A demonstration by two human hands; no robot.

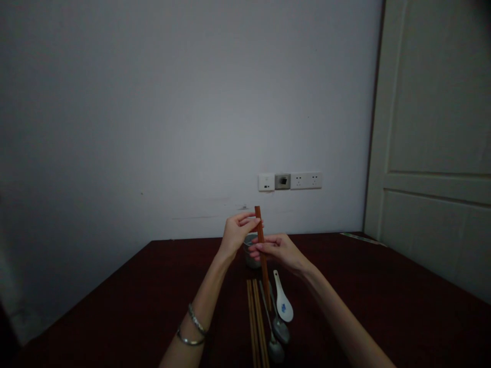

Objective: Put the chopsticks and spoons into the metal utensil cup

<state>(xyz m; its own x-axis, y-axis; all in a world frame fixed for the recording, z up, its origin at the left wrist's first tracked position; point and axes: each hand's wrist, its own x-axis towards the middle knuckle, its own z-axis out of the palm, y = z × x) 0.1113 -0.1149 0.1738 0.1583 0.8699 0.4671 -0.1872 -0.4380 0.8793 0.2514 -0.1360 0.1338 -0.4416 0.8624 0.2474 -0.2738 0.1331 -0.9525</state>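
A pair of reddish-brown chopsticks [264, 266] stands nearly upright in front of me, tilted slightly. Near its top end my left hand [240, 231] pinches it between thumb and fingers. Lower down, my right hand [282, 250] is closed on the same chopsticks. Behind my hands is a grey cup [251, 261], partly hidden by them. Below, several lighter wooden chopsticks [256, 322] lie side by side on the dark red table [153, 296]. Right of these rest two metal spoons [281, 329] and a white soup spoon [284, 306] with a blue mark.
A pale wall [192, 128] rises behind the table, with sockets [306, 180] and a switch plate [266, 182] on it. To the right stands a light panelled door [437, 153]. A thin strip [364, 238] lies along the table's far right edge.
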